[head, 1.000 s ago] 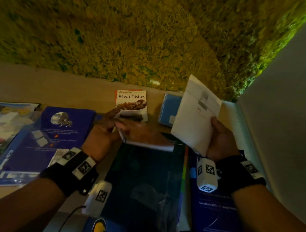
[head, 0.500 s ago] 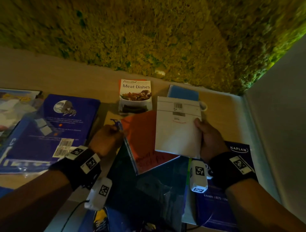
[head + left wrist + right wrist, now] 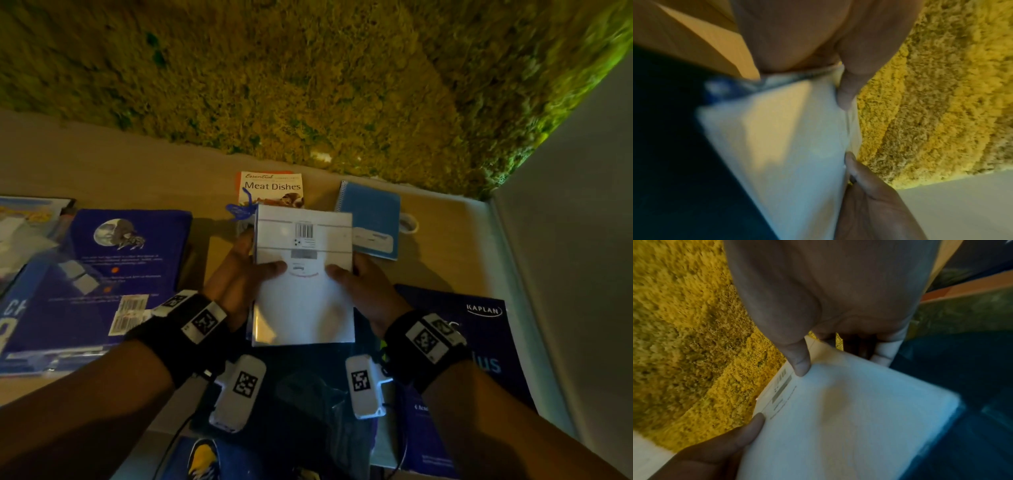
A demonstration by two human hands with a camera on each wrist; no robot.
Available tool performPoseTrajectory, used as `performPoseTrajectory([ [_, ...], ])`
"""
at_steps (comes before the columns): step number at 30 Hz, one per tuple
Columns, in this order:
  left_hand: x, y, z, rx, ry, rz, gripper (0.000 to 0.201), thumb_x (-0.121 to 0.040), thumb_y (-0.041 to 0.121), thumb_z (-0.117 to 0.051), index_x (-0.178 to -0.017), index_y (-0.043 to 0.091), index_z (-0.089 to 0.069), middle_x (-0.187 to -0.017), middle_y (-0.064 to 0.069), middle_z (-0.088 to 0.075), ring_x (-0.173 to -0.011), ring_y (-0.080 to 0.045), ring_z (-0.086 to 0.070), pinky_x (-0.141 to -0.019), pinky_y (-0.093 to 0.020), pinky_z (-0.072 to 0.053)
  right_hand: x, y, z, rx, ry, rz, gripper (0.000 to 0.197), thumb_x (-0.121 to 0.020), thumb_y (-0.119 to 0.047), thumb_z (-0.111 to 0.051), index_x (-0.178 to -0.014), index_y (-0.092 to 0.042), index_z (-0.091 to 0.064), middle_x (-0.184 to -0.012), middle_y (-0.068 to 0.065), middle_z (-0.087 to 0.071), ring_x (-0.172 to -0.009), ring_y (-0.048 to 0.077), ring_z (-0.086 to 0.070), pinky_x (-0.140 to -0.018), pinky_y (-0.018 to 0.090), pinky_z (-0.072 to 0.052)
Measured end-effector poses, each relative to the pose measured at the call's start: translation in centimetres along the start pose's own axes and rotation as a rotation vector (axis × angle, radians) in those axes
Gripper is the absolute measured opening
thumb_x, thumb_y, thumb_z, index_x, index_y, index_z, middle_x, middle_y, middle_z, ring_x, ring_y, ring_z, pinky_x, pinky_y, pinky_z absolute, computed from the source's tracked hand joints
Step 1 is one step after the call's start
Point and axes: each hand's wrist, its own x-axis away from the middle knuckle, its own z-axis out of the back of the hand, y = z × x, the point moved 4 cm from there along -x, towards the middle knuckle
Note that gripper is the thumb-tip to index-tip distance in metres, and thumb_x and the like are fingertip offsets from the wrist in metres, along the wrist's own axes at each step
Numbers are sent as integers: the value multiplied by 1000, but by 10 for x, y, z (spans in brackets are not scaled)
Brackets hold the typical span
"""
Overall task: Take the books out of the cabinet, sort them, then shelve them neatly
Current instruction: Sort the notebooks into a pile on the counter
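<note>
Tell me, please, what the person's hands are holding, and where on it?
A white book, back cover up: the left hand grips its left edge, the right hand its right edge, thumbs on the cover.

The white book hides the lower half of the Meat Dishes cookbook near the counter's far edge, and the near left corner of the blue spiral notebook. Under it, the fingers of the left hand and the right hand cannot be seen; only the thumbs show on its cover. The small print below its barcode is too small to read. The Kaplan book is partly covered by the right wrist. At the counter's left edge, a book is cut off. Both wrist views are blurred.
</note>
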Motion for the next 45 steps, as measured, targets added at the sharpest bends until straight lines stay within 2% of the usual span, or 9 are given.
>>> performPoseTrajectory([
  [7, 0, 5, -16, 233, -155, 19, 41, -96, 0, -56, -135, 13, -58, -127, -14, -69, -115, -33, -67, -92, -52, -56, 3, -9, 26, -180, 88, 41, 21, -102, -11, -60, -116, -23, -69, -115, 0, -75, -102, 22, -70, -81, 32, -59],
  [10, 3, 0, -13, 174, -14, 169, 40, -103, 26, -51, -138, 9, -52, -139, -27, -55, -123, -41, -58, -105, -60, -44, 8, -31, 45, -209, 142, 94, 18, -101, -7, -57, -112, -13, -71, -112, 14, -76, -104, 39, -71, -90, 56, -59],
  [18, 4, -19, -4, 288, 154, 359, 29, -103, 37, -47, -106, 17, -67, -129, -19, -66, -82, -21, -74, -72, -36, -60, 33, -87, 48, -157, -168, 504, 25, -89, 4, -67, -95, -19, -75, -142, -13, -53, -130, -2, -55, -89, 20, -55],
  [22, 7, -3, -15, 366, -57, 387, 70, -85, 71, -48, -124, 17, -68, -126, -17, -67, -110, -36, -67, -98, -54, -51, 24, -41, 32, 84, -224, 409, 62, -88, 24, -53, -74, -30, -78, -161, -20, -25, -149, -4, -29, -111, 28, -43],
  [29, 4, 4, -11, 150, 10, 139, 23, -95, 11, -61, -114, 23, -64, -100, -11, -75, -96, -32, -70, -81, -49, -58, 19, -18, 28, -155, -104, 269, 35, -96, 12, -54, -110, -15, -71, -162, -14, -29, -133, 0, -52, -100, 25, -54],
  [34, -11, 19, -20, 58, 32, 22, 24, -90, 17, -70, -113, 14, -63, -86, -12, -60, -81, -27, -58, -87, -51, -54, 9, 2, 28, -540, -75, -37, 61, -94, -27, -69, -150, -22, -44, -140, 24, -60, -124, 35, -62, -108, 66, -44],
  [37, -33, 35, -39, -40, 48, -36, 13, -92, 15, -68, -102, 11, -62, -66, 0, -65, -58, -12, -62, -63, -30, -54, 0, 1, 32, -517, -25, -63, 37, -102, -9, -58, -139, -8, -56, -134, 17, -67, -117, 34, -67, -93, 48, -60],
  [41, -64, 53, -81, 72, -116, 87, 26, -94, 14, -65, -118, 5, -60, -104, -18, -70, -95, -37, -70, -88, -58, -56, -27, -22, 71, -542, 132, -6, 32, -104, -10, -55, -135, -14, -59, -129, 13, -69, -109, 35, -68, -89, 52, -60],
  [45, -103, 67, -115, -129, -115, 97, 57, -89, 25, -72, -138, 4, -52, -137, -14, -60, -114, -34, -62, -101, -50, -49, -78, -25, 110, -433, 263, -12, 41, -102, -15, -59, -143, -16, -52, -134, 12, -66, -110, 34, -68, -86, 49, -63],
])
